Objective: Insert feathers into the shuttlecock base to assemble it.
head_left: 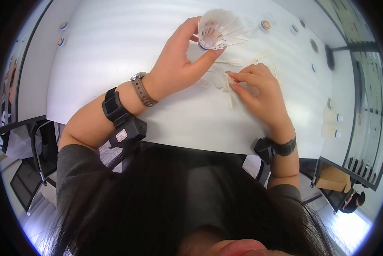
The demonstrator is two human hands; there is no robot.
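My left hand [176, 59] is closed round a white feather shuttlecock [220, 29] above the table, its skirt opening tilted up. Fingers and thumb grip it low, near the blue-banded base. To its right and nearer to me, my right hand [261, 91] pinches a thin white feather [230, 100] between thumb and fingertips, close to the tabletop. Loose feathers and pale quills [227, 63] are scattered between the two hands. How the pinched feather lies among the others is hard to make out, white on white.
The white table [191, 119] carries several blue-banded cork bases, among them one cork base [265, 25] at the back and another [61, 42] at the far left. Shuttlecocks [331, 130] lie along the right side. An open cardboard box [333, 178] stands below right.
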